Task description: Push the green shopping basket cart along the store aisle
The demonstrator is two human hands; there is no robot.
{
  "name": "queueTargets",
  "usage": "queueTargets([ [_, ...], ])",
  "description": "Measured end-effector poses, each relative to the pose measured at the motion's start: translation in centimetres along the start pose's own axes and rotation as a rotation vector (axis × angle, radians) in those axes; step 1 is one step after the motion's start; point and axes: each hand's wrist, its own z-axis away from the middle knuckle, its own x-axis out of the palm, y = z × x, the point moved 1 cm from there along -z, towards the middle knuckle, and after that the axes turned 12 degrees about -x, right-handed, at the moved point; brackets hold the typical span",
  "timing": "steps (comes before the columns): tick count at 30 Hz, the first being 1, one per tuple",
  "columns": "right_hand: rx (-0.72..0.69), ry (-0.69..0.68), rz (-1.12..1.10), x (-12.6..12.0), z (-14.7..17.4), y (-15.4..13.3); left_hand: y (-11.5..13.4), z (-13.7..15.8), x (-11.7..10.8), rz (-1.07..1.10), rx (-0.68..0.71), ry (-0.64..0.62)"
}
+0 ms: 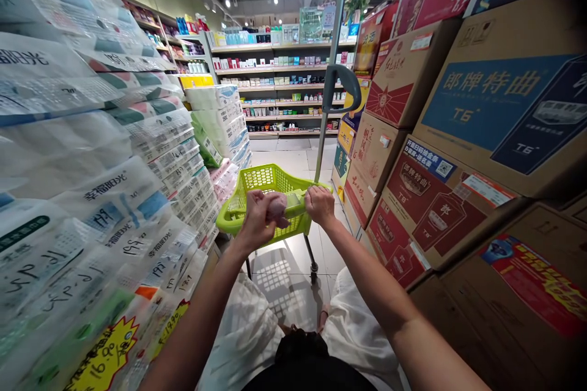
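A lime-green shopping cart (263,178) with a perforated plastic basket stands right in front of me. My right hand (320,204) is closed around the right part of its handle. My left hand (257,217) is closed on a small pinkish-purple bundle (277,208), soft-looking and crumpled, at the handle's left part. Whether the left fingers also grip the handle, I cannot tell. Between the hands a pale label panel (293,197) shows on the handle. The basket's floor is mostly hidden.
Stacked tissue packs (151,134) line the left side. Printed cartons (495,104) are piled high on the right. A grey metal pole (334,55) with a dark looped handle (343,88) rises beyond the cart. Product shelves (284,85) stand across the tiled floor (291,156).
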Motion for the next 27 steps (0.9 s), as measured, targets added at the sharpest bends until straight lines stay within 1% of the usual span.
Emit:
queueTargets([
  [2, 0.0, -0.007, 0.001, 0.0, 0.0, 0.0, 0.3, 0.8, 0.2, -0.089, 0.101, -0.075],
  [4, -0.003, -0.022, -0.013, -0.1, 0.0, 0.1, 0.0, 1.0, 0.4, -0.159, 0.121, -0.087],
  [6, -0.019, -0.034, -0.022, -0.2, 0.0, 0.4, -1.0, 0.6, 0.0, -0.217, 0.032, -0.045],
  [8, -0.034, -0.041, -0.022, -0.3, -0.1, 0.9, -2.4, 0.1, -0.7, -0.272, -0.127, 0.012],
  [9, -0.032, -0.041, -0.018, -0.4, -0.2, 1.3, -2.9, 0.0, -1.1, -0.289, -0.193, 0.019],
  [10, -0.022, -0.041, -0.014, -0.5, -0.2, 1.6, -3.2, 0.1, -1.3, -0.295, -0.226, 0.008],
  [11, -0.004, -0.041, -0.009, -0.6, -0.2, 2.0, -3.2, 0.3, -1.5, -0.287, -0.221, -0.019],
  [13, 0.038, -0.043, 0.001, -0.7, -0.2, 2.7, -2.4, 0.9, -1.3, -0.24, -0.142, -0.066],
  [15, 0.062, -0.043, 0.002, -0.7, -0.2, 3.3, -0.9, 1.1, -0.5, -0.194, -0.077, -0.061],
  [18, 0.051, -0.035, -0.019, -0.7, 0.0, 3.6, 1.5, 0.5, 1.1, -0.171, -0.069, -0.054],
  [21, 0.032, -0.027, -0.038, -0.7, 0.2, 3.4, 3.2, -0.6, 2.4, -0.203, -0.048, -0.077],
  [24, 0.017, -0.044, -0.051, -0.9, 0.2, 3.2, 3.8, -0.5, 2.9, -0.247, -0.014, -0.08],
  [27, 0.002, -0.09, -0.093, -1.1, 0.2, 2.7, 2.9, 0.7, 2.6, -0.27, -0.059, -0.036],
])
